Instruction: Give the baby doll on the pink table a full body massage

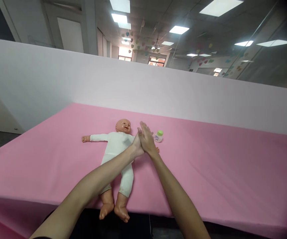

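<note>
My left hand [138,146] and my right hand [147,137] meet palm to palm above the doll's outstretched arm. The right hand's fingers are stretched out straight; the left hand's fingers are flat and partly hidden behind it. Beneath my left forearm a baby doll [117,142] lies on its back, with a bare head and a white cloth body. Its feet reach over the table's near edge. Just beyond my right hand stands a small clear bottle [158,137] with a green cap, touched by neither hand.
A pink cloth [220,166] covers the table. Along its far side runs a low white partition wall [133,86]. Behind that is a large room with ceiling lights [179,30] and hanging paper hearts.
</note>
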A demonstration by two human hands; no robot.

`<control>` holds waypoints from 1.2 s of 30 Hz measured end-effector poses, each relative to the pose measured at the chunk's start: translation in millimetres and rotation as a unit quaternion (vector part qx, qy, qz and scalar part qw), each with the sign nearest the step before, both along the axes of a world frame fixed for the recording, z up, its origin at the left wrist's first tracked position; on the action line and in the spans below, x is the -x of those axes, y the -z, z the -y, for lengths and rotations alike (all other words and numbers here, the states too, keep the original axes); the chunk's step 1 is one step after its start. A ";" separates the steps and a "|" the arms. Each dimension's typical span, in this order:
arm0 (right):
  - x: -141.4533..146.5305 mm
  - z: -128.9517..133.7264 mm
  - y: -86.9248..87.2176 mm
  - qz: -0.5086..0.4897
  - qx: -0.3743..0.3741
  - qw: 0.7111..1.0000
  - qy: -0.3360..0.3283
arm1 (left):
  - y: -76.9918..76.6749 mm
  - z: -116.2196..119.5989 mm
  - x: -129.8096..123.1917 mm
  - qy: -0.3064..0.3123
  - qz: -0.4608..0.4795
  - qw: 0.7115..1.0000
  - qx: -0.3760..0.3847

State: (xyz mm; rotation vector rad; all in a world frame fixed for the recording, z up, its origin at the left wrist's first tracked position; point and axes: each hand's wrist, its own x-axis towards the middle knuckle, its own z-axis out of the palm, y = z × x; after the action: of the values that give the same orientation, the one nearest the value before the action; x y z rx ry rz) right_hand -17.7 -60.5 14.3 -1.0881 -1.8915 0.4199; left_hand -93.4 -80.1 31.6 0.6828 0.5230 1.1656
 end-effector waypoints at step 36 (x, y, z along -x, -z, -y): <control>61.8 14.8 54.0 0.238 0.052 0.956 -0.162 | 71.8 28.5 143.0 -0.143 -0.502 0.799 -0.297</control>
State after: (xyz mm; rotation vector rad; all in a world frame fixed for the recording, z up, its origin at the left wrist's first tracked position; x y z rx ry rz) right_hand -79.5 -75.3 -39.6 -1.0098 -2.5181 0.4751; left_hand -236.4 -108.6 -40.2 1.8649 1.1993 1.1824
